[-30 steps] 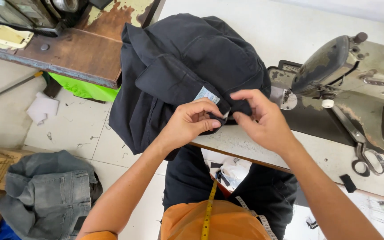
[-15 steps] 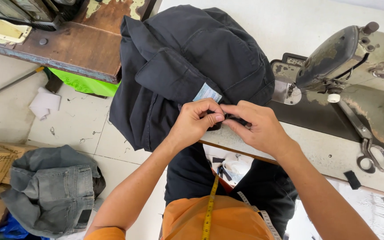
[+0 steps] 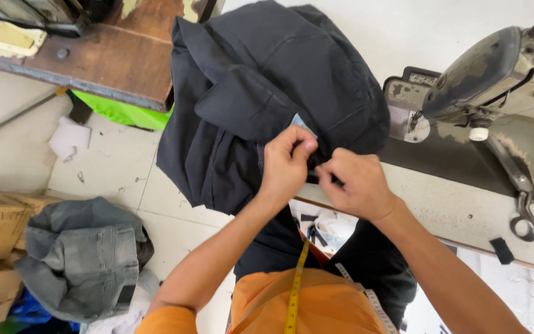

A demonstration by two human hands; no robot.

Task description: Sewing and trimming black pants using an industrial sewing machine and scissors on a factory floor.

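Far to the left of the fingers, a gray pair of jeans (image 3: 81, 260) lies crumpled on the floor. The dark pants (image 3: 267, 105) are heaped on the table (image 3: 452, 210), and one part hangs over the edge. The cloth looks thick, soft and floppy, a bit heavy, so I think it is best held at a seam or an edge. The left hand (image 3: 285, 167) curls down, its fingers (image 3: 301, 145) pinching the cloth right by a small pale tag (image 3: 301, 122). The right hand (image 3: 356, 185) sits just beside it, fingers pressed together on the same dark fold. To the right stands an old sewing machine (image 3: 483, 68), and past it lie scissors (image 3: 529, 210).
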